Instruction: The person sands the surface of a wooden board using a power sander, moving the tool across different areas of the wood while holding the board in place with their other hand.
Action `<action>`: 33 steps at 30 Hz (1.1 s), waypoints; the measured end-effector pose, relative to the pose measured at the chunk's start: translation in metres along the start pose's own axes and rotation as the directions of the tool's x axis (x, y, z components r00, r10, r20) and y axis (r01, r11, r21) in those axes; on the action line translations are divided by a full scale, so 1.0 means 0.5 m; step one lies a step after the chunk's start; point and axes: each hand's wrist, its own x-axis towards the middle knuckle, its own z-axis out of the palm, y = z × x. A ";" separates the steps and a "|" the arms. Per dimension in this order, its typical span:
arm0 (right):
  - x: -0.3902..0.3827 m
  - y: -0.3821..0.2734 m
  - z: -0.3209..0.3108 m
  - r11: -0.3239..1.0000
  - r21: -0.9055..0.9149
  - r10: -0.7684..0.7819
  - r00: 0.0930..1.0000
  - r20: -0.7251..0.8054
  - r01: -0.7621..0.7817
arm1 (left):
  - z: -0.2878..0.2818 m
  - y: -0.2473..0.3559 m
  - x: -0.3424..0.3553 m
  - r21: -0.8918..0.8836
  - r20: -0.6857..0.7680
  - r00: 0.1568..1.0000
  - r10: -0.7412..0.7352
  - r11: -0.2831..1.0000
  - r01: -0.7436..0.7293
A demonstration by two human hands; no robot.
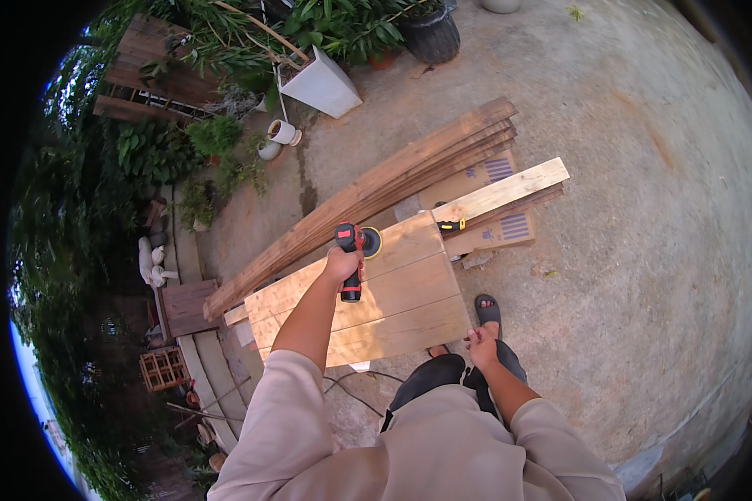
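Right hand (481, 337) pinches wooden panel (368, 292) edge; left hand (342, 265) grips red-black sander (353, 250), seemingly touching panel.

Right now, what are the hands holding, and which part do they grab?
The left hand grips a red and black sander by its handle. The right hand holds the wooden panel at its near corner.

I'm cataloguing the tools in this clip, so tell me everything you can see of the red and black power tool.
The red and black handheld power tool looks like a small sander or polisher with a plastic body, a black grip and a round yellow-edged pad at its head. The left hand grips it around the middle. Its pad end rests on the far edge of the pale wooden plank panel, while the handle points back toward the person. Whether it is running cannot be told.
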 end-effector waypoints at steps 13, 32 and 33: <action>-0.003 -0.009 -0.003 1.000 0.016 -0.015 0.999 0.029 0.014 | 0.120 0.048 -0.003 0.058 0.114 0.990 0.083 0.994 -0.090; 0.030 0.064 0.014 0.985 -0.098 -0.144 0.990 -0.004 0.143 | -0.038 -0.071 -0.017 -0.017 -0.055 0.998 -0.014 1.000 0.013; 0.030 0.060 0.011 0.983 -0.109 -0.150 0.989 -0.002 0.149 | -0.048 -0.079 -0.019 -0.002 -0.054 0.998 -0.037 0.999 0.037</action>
